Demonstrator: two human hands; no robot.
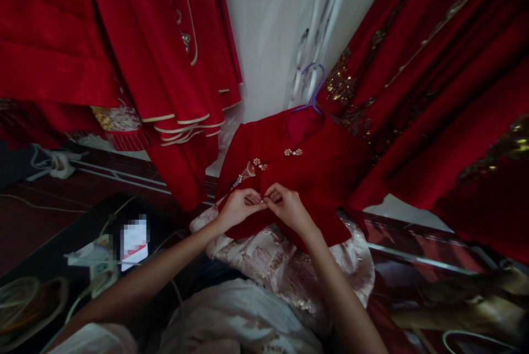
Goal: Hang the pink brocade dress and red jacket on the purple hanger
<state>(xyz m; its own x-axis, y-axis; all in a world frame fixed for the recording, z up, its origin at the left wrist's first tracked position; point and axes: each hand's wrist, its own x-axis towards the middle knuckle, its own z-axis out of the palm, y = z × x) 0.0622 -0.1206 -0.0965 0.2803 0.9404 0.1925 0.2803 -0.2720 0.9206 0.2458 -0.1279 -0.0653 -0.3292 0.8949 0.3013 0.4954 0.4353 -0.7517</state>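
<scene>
A red jacket (318, 178) with jewelled trim hangs in front of me on a purple hanger (320, 83). My left hand (242, 205) and my right hand (287, 208) meet at its front opening, thumbs and fingers pinched together. Between the fingertips shows a tiny pale fastener (262, 200), mostly covered, so its exact kind is unclear. Higher on the jacket, a beaded clasp (293, 152) joins the neckline. A beaded ornament (249, 170) with dangling strands lies just above my left hand. Below the jacket spreads a shiny pale brocade fabric (273, 255).
Red garments (165, 56) with cream piping hang at left, and red drapes with gold sequins (343, 81) at right. A black table (45, 255) at lower left carries a lit phone (134, 238), a power strip (101, 274) and cables. Metal rails run along the floor.
</scene>
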